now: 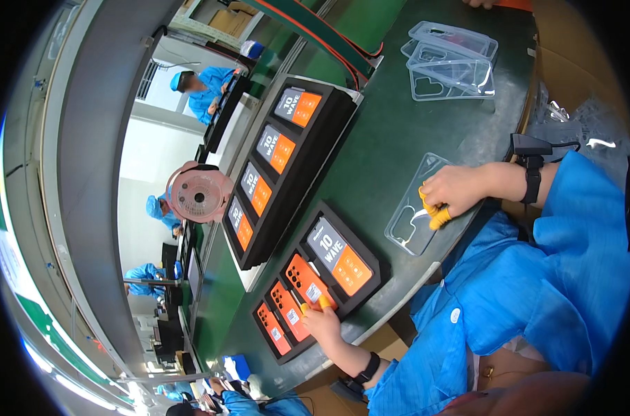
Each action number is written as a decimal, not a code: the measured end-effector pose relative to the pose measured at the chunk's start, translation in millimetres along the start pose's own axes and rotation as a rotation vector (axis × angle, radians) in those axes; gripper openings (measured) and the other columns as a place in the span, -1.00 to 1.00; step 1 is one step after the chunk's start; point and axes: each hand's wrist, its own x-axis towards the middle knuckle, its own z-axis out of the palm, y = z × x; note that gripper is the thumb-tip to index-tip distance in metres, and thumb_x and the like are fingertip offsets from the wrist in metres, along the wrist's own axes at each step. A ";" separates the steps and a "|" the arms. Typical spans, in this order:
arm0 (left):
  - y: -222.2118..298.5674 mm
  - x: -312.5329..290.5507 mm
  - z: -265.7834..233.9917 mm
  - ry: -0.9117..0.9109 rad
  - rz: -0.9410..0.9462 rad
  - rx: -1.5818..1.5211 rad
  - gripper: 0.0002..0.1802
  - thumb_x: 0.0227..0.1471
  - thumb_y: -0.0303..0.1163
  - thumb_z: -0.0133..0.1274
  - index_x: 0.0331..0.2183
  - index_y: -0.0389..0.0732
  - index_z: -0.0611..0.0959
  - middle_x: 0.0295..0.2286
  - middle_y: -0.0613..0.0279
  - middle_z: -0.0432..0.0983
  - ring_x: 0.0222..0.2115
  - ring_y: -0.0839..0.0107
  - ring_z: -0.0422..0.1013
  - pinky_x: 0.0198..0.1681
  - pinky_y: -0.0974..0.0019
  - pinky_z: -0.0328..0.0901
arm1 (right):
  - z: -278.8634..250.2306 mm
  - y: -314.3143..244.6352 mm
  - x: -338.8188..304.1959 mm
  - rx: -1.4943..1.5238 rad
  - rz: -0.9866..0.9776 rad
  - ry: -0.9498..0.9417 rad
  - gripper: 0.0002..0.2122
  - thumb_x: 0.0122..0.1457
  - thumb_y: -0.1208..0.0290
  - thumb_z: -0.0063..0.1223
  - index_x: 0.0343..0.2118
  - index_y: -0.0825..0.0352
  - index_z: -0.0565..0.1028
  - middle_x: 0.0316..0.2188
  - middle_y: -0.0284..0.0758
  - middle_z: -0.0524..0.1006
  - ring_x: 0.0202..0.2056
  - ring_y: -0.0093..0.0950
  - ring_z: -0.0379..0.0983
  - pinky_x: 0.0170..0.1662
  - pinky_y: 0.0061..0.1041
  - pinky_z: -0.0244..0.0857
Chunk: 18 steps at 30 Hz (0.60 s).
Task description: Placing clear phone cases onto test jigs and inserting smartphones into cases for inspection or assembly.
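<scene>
My right hand (448, 193), with yellow finger covers, is closed on the near long edge of a clear phone case (406, 215) on the green table. My left hand (322, 324), also with yellow finger covers, reaches to a black foam tray (372, 283). Its fingertips are on the lower end of an orange phone (307, 279), gripping it at the edge. Two more orange phones, a middle one (287, 310) and an outer one (271, 328), lie in their slots. The tray's right slot holds a phone with a grey-and-orange printed face (339, 255).
Farther off, a second black tray (329, 132) holds several phones with printed faces. Several clear cases (453, 62) are piled at the upper right. A pink fan (198, 194) stands beyond the far tray. Clear plastic bags (582, 128) lie off the table's right edge. Co-workers in blue sit farther away.
</scene>
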 end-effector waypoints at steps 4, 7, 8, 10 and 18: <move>-33.3 25.6 7.6 -0.100 -0.232 -0.654 -0.64 -0.03 -0.27 -0.14 -0.33 -0.43 0.39 -0.41 0.08 0.37 -0.39 0.30 0.34 -0.34 0.33 0.24 | -0.2 -2.4 1.5 0.027 0.126 -0.097 -0.73 -0.11 0.14 0.02 -0.62 0.29 0.40 -0.58 -0.31 0.36 -0.47 -0.34 0.32 -0.45 -0.41 0.19; -34.9 32.1 -4.9 -0.225 -0.246 -1.007 -0.74 -0.03 -0.39 -0.18 -0.30 -0.38 0.39 -0.40 0.15 0.38 -0.41 0.44 0.35 -0.37 0.41 0.28 | -9.5 -6.8 4.7 -0.025 -0.011 0.124 -0.73 -0.11 0.15 0.03 -0.55 0.29 0.42 -0.54 -0.30 0.36 -0.43 -0.34 0.31 -0.42 -0.42 0.20; -27.8 22.6 -15.3 -0.084 -0.237 -1.158 -0.74 -0.02 -0.39 -0.18 -0.30 -0.37 0.40 -0.40 0.17 0.37 -0.40 0.44 0.33 -0.34 0.42 0.26 | -21.6 -21.1 6.6 -0.003 0.019 0.131 -0.72 -0.12 0.16 0.04 -0.50 0.30 0.42 -0.51 -0.28 0.35 -0.40 -0.34 0.30 -0.39 -0.42 0.20; 3.8 14.0 -28.5 0.083 -0.207 -1.326 -0.76 -0.01 -0.43 -0.26 -0.30 -0.34 0.41 -0.40 0.18 0.37 -0.40 0.43 0.34 -0.31 0.41 0.27 | -28.7 -22.8 16.8 0.075 0.047 0.178 -0.68 -0.10 0.14 0.03 -0.44 0.34 0.42 -0.47 -0.25 0.37 -0.36 -0.36 0.31 -0.34 -0.43 0.21; 131.9 -28.3 25.6 -0.093 0.482 -1.077 -0.73 -0.14 -0.43 -0.06 -0.33 -0.35 0.39 -0.46 0.13 0.32 -0.49 0.35 0.28 -0.42 0.37 0.19 | 30.3 -21.7 69.6 1.065 0.288 0.518 -0.63 -0.03 0.25 0.01 -0.23 0.42 0.31 -0.37 -0.25 0.42 -0.31 -0.41 0.36 -0.23 -0.59 0.21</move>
